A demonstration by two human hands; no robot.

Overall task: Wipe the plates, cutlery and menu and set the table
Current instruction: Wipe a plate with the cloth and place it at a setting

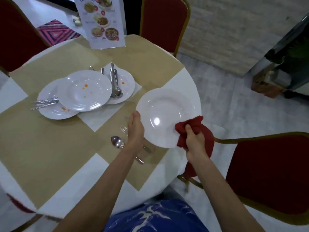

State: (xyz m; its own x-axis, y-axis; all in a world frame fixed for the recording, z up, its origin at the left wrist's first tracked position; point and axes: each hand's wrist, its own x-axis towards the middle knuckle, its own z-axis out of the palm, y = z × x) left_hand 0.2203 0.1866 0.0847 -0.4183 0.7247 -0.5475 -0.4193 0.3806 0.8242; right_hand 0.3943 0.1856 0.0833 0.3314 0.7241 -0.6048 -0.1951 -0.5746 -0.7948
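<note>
The white laminated menu card [102, 22] at 12 o'clock is cut by the top edge, its writing blurred. Fingers of the left hand [135, 129] are behind the round white plate [165, 106]. The right forearm [217, 181] hides part of the red cloth [194, 122].

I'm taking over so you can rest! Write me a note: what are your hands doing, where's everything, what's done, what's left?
Left grip holds the white plate by its rim. Right grip holds the red cloth against it.
Spoon and fork lie on the table beside it.
Done: this plate looks clean.
To do: three stained plates, the cutlery on them, the standing menu, then setting.
</note>
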